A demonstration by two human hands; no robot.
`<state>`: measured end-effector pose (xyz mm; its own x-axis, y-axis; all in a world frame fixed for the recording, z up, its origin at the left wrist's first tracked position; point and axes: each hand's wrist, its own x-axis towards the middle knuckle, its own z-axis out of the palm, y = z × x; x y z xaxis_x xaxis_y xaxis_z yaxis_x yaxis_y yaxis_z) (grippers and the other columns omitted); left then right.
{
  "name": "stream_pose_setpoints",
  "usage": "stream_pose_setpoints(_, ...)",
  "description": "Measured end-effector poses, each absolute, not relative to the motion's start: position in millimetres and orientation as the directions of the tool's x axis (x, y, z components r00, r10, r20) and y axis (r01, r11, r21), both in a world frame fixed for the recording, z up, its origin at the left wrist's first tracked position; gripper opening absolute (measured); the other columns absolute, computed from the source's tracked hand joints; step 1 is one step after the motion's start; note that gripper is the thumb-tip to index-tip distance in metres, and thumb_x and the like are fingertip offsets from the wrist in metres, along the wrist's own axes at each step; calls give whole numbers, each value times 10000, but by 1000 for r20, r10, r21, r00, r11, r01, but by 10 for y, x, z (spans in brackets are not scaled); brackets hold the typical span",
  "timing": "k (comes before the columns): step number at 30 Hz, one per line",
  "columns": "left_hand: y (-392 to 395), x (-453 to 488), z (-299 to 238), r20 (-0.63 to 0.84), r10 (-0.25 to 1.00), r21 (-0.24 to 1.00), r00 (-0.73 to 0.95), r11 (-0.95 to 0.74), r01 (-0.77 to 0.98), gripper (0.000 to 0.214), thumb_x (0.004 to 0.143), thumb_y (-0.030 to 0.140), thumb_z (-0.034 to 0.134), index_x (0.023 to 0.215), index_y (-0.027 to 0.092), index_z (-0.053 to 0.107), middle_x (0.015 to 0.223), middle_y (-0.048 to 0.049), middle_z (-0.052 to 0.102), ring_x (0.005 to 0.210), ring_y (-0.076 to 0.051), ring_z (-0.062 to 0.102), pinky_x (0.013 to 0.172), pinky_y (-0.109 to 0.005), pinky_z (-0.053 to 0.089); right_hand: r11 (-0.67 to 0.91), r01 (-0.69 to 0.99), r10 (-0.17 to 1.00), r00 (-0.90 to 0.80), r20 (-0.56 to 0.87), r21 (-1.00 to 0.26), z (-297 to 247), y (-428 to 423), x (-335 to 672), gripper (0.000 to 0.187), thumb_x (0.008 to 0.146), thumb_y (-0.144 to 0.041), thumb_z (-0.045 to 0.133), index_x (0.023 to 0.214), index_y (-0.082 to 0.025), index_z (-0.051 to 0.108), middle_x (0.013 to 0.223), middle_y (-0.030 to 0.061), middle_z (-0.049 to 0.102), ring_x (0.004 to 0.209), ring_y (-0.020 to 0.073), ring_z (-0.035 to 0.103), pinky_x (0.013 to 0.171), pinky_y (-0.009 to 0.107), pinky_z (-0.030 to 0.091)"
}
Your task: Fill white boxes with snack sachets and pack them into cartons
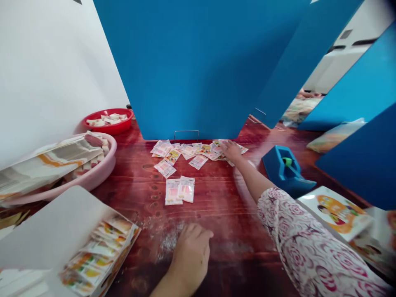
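- Pink-and-white scattered sachets (pixel 198 150) are spread on the far part of the wooden table (pixel 222 206), just before the blue partition (pixel 192 62).
- At the right end of that spread the right hand (pixel 231 151) is laid flat, fingers stretched out on the packets, nothing gripped.
- Two more sachets (pixel 180 190) are seen side by side, nearer, at mid-table.
- The left hand (pixel 192 251) is rested on the near table, fingers loosely curled; whether anything is under them cannot be told.
- An open box (pixel 99 251) of packets is seen near left, a pink basin (pixel 102 173) and red bowl (pixel 108 123) beyond it, a blue tape dispenser (pixel 286 171) at right.
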<state>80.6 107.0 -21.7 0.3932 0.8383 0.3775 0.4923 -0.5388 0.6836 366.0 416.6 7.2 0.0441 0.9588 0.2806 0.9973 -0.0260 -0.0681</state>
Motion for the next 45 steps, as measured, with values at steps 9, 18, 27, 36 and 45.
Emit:
stream_pose_setpoints(9, 1091, 836, -231, 452, 795, 640, 406, -606, 473, 312, 844, 27, 441, 986, 176, 675, 841, -82, 690, 791, -222, 604, 705, -380, 538, -177, 977, 967, 194, 165, -117, -74, 4352, 3625, 623, 982, -578, 400, 1430, -162, 518, 1516, 201, 444, 1398, 449, 330, 1060, 763, 231)
stream_pose_setpoints(18, 1099, 793, -187, 329, 838, 683, 436, -530, 504, 316, 882, 54, 447, 1008, 179, 708, 891, -76, 694, 870, -234, 612, 785, -404, 542, 40, 999, 986, -37, 160, -17, -29, 3527, 3266, 514, 998, -523, 404, 1400, -235, 545, 1487, 123, 510, 1369, 383, 405, 1081, 653, 311)
stream_pose_setpoints(27, 1244, 653, -139, 320, 880, 700, 350, -469, 539, 278, 898, 97, 488, 1042, 187, 708, 1005, -76, 717, 983, -203, 648, 922, -357, 528, 311, 940, 948, -295, 121, -139, 44, 2144, 2581, 428, 941, -331, 538, 1347, -212, 598, 1424, 110, 579, 1345, 310, 463, 1124, 524, 311)
stream_pose_setpoints(36, 1003, 432, 92, 413, 905, 736, 105, -400, 547, 370, 862, 151, 582, 1231, 166, 613, 1344, -141, 603, 1284, -255, 553, 1114, -433, 433, 233, 587, 967, -53, 250, -776, 225, 1354, 2352, 395, 930, -468, 467, 724, -191, 660, 728, 28, 670, 720, 177, 605, 719, 293, 491)
stream_pose_setpoints(45, 350, 99, 202, 195, 942, 796, 272, -315, 517, 188, 895, 242, 589, 1019, 201, 724, 1016, -37, 762, 932, -201, 705, 894, -319, 542, 288, 361, 922, -355, 154, -887, 278, 499, 2204, 359, 921, -490, 537, 920, -211, 762, 871, 24, 760, 818, 190, 695, 810, 320, 565)
